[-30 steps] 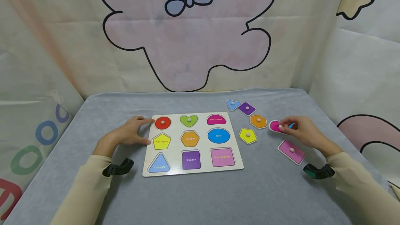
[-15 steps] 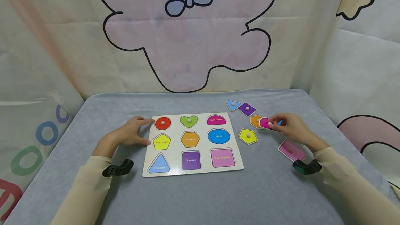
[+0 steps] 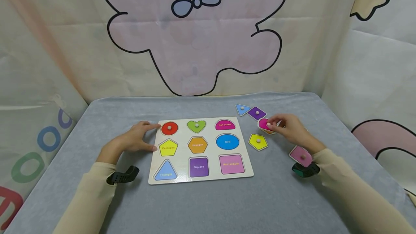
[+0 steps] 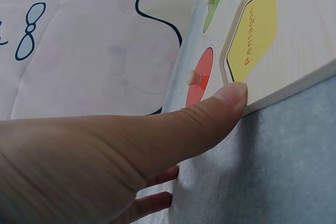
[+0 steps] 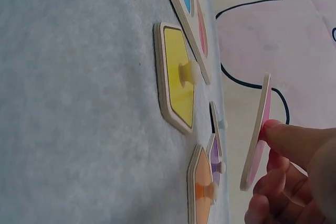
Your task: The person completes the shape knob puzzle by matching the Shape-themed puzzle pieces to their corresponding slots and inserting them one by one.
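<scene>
My right hand (image 3: 290,129) pinches the knob of a magenta half-round puzzle piece (image 3: 264,122). In the right wrist view the half-round piece (image 5: 257,135) is tilted on edge, raised above the cloth. It overlaps the orange hexagon piece (image 3: 268,132) in the head view. A pale wooden shape board (image 3: 182,154) lies flat, with the red circle (image 3: 169,129) and green heart (image 3: 196,127) pieces in their recesses. My left hand (image 3: 134,136) rests at the board's left edge, thumb and index finger spread; its thumb (image 4: 231,94) touches the edge beside the yellow pentagon recess.
Right of the board lie a yellow pentagon piece (image 3: 255,143), a purple square piece (image 3: 256,114) and a blue triangle piece (image 3: 241,110). A pink rectangle piece (image 3: 299,154) is partly covered by the right wrist. Grey cloth (image 3: 208,208) covers the table.
My right hand has lifted the half-round piece and moved it left, from beside the hexagon piece to over it. The left hand and the board stay in place.
</scene>
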